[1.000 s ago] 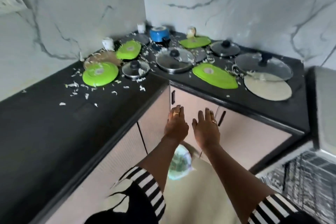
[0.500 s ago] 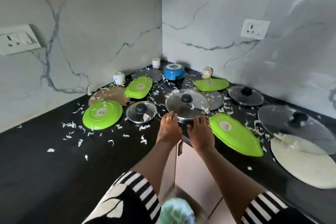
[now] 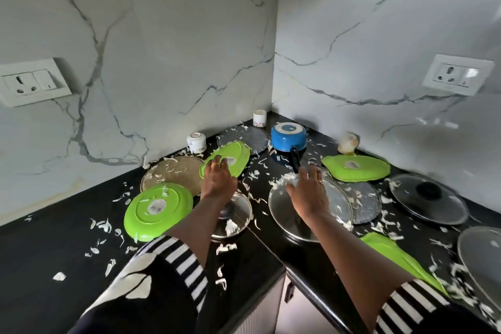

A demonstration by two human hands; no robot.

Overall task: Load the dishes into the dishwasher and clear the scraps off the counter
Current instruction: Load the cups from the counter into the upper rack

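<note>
Two hands (image 3: 219, 180) (image 3: 309, 195) over dishes (image 3: 158, 207), scattered scraps (image 3: 227, 247)

left forearm (image 3: 195, 230) covers half the small lid (image 3: 242, 211), seemingly.

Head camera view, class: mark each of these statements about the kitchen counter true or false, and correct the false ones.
1. The left hand touches a tilted green plate. True.
2. The blue pan stands with its opening facing up. False: it lies upside down, base up.
3. The right hand grips the blue pan's handle. False: it is spread open over a large glass lid and grips nothing.
4. White scraps lie scattered over the black counter. True.
</note>
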